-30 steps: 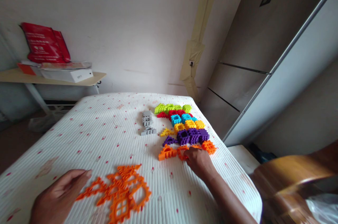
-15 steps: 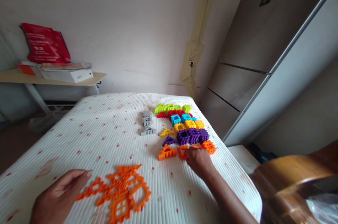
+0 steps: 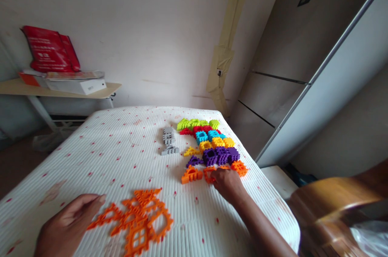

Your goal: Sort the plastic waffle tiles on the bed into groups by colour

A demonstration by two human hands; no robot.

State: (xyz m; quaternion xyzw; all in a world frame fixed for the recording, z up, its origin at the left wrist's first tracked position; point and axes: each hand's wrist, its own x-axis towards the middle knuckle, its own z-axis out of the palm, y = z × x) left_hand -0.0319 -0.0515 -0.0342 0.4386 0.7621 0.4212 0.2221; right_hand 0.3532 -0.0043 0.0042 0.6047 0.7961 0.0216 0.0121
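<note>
The right hand [image 3: 227, 183] is bent down over the orange row, its fingers at an orange frame [image 3: 206, 175]; the fingertips are hidden, so I cannot tell whether this grip holds the frame or only touches it. Just left of the frame stand orange triangles [image 3: 191, 176], and beyond the knuckles, to the right, an orange stack [image 3: 239, 169]. Behind this row come purple [image 3: 222, 155], yellow [image 3: 217, 142], blue [image 3: 214, 135], red [image 3: 203, 129] and lime blocks [image 3: 195, 124], with grey blocks [image 3: 169, 136] apart to their left. The left hand [image 3: 66, 224] has thumb and forefinger close together; I cannot tell whether its grip holds anything. Just right of it, loose orange pieces [image 3: 140, 224] lie overlapping on the covered tabletop [image 3: 130, 168]. Farther off are a red bag [image 3: 50, 49] above a white box [image 3: 77, 85], and a fridge [image 3: 279, 43].
</note>
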